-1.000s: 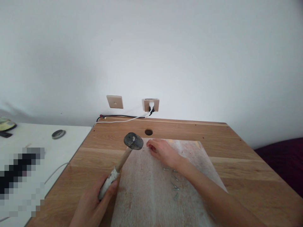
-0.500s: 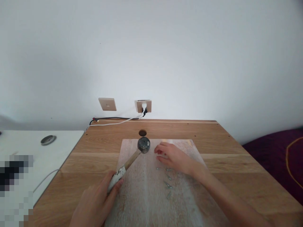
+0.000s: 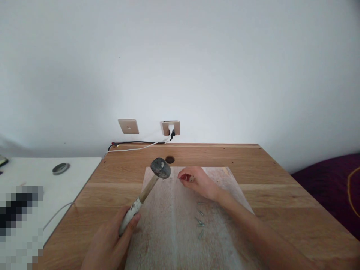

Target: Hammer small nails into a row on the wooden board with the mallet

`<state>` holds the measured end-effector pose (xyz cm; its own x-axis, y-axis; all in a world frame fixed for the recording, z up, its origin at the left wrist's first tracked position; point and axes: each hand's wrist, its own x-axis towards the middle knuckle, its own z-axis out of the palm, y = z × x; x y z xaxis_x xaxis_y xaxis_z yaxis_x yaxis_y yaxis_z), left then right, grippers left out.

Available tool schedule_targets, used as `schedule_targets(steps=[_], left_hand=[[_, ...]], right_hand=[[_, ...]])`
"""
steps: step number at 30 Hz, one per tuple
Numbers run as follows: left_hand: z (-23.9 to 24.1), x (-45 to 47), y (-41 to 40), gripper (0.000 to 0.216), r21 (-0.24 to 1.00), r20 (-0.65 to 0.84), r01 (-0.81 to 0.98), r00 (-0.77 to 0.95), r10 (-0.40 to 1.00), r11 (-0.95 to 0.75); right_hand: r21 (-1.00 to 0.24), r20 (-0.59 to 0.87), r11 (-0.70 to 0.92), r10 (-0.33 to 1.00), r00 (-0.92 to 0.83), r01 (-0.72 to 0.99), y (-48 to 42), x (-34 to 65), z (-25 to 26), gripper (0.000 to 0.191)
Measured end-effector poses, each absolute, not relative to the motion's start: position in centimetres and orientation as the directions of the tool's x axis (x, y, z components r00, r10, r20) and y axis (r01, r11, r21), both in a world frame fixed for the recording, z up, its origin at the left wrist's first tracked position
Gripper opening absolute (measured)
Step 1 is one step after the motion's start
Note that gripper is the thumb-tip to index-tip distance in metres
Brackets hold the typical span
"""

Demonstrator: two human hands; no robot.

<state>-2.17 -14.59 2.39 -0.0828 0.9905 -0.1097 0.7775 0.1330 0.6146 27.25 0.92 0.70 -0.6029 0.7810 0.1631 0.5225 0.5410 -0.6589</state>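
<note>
My left hand point(image 3: 112, 236) is wrapped round the white-painted lower handle of a rubber mallet point(image 3: 161, 168). Its dark, scuffed head is raised over the far left part of a worn, whitish wooden board point(image 3: 157, 232). Near the board's far edge, my right hand point(image 3: 195, 180) pinches thumb and forefinger together, close to a small dark dot on the surface. A nail seems to be between these fingertips, mostly hidden by them. Several loose silvery nails point(image 3: 200, 221) lie on the board, nearer to me than the right hand.
The board rests on a wooden table point(image 3: 281, 213) with a round cable hole point(image 3: 170, 159) near the wall. A white cable point(image 3: 135, 149) runs to a wall socket point(image 3: 174, 128). On the left, a white table point(image 3: 87, 168) bears a grey oval dish point(image 3: 60, 168). Dark purple fabric point(image 3: 323, 176) is at right.
The mallet has moved left and its head has turned. My right hand has shifted slightly left, its fingers now pinched together. One nail is gone from the left of the loose group.
</note>
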Motion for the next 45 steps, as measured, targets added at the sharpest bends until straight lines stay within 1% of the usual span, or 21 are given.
schedule_targets(steps=[3, 6, 11, 15, 19, 21, 23, 25, 28, 31, 33, 37, 39, 42, 45], left_hand=[[1.7, -2.3, -14.8, 0.047, 0.624, -0.097, 0.770, -0.094, 0.991, 0.134], [0.7, -2.2, -15.0, 0.047, 0.628, -0.122, 0.766, -0.076, 0.990, 0.136], [0.3, -1.9, -15.1, 0.045, 0.656, -0.170, 0.741, -0.037, 0.985, 0.141], [0.7, -1.6, -14.8, 0.045, 0.659, -0.190, 0.735, -0.038, 0.981, 0.156], [1.2, -1.1, -13.8, 0.045, 0.621, -0.204, 0.772, -0.008, 0.979, 0.136], [1.4, -0.8, -13.2, 0.043, 0.583, -0.216, 0.806, 0.025, 0.976, 0.108], [1.4, -0.6, -12.8, 0.042, 0.531, -0.223, 0.844, 0.045, 0.974, 0.083], [1.2, -0.6, -12.6, 0.041, 0.499, -0.214, 0.864, 0.050, 0.975, 0.066], [0.6, -0.6, -12.6, 0.044, 0.493, -0.195, 0.867, 0.038, 0.980, 0.065], [0.2, -0.6, -12.6, 0.046, 0.453, -0.197, 0.887, 0.004, 0.980, 0.087], [0.3, -0.6, -12.7, 0.045, 0.447, -0.178, 0.888, -0.033, 0.984, 0.111], [1.2, -0.7, -13.0, 0.046, 0.564, -0.103, 0.819, -0.057, 0.993, 0.105], [1.6, -0.8, -13.2, 0.047, 0.607, -0.078, 0.789, -0.061, 0.995, 0.096], [2.0, -0.9, -13.4, 0.047, 0.633, -0.072, 0.766, -0.085, 0.994, 0.112], [2.1, -0.7, -13.7, 0.045, 0.647, -0.085, 0.751, -0.100, 0.991, 0.131]], right_hand=[[-0.666, 0.209, 0.533, 0.805, -0.556, 0.521, 1.6, 26.6, -0.2, 0.017], [-0.658, 0.224, 0.548, 0.797, -0.561, 0.516, 1.4, 26.1, -0.7, 0.018], [-0.637, 0.213, 0.556, 0.792, -0.572, 0.533, 1.0, 25.9, -0.7, 0.016], [-0.632, 0.188, 0.529, 0.814, -0.549, 0.567, 1.0, 25.7, -0.6, 0.016], [-0.629, 0.155, 0.501, 0.830, -0.536, 0.594, 0.9, 26.0, -0.4, 0.029], [-0.620, 0.143, 0.496, 0.834, -0.533, 0.609, 0.6, 26.9, 0.1, 0.037], [-0.609, 0.128, 0.486, 0.840, -0.528, 0.627, 0.1, 28.2, 0.9, 0.041], [-0.599, 0.104, 0.480, 0.840, -0.532, 0.641, -0.7, 29.9, 1.8, 0.036], [-0.587, 0.043, 0.496, 0.808, -0.587, 0.640, -2.4, 32.0, 2.8, 0.025], [-0.562, -0.047, 0.552, 0.723, -0.690, 0.617, -3.8, 32.8, 3.0, 0.024], [-0.555, -0.066, 0.576, 0.688, -0.723, 0.600, -4.1, 32.7, 2.8, 0.023], [-0.602, 0.019, 0.557, 0.726, -0.687, 0.572, -2.8, 31.6, 2.2, 0.029], [-0.635, 0.081, 0.536, 0.762, -0.643, 0.556, -1.5, 31.0, 1.9, 0.027], [-0.665, 0.164, 0.515, 0.808, -0.566, 0.541, 0.4, 29.9, 1.1, 0.020], [-0.668, 0.212, 0.515, 0.823, -0.527, 0.536, 1.3, 28.9, 0.3, 0.015]])
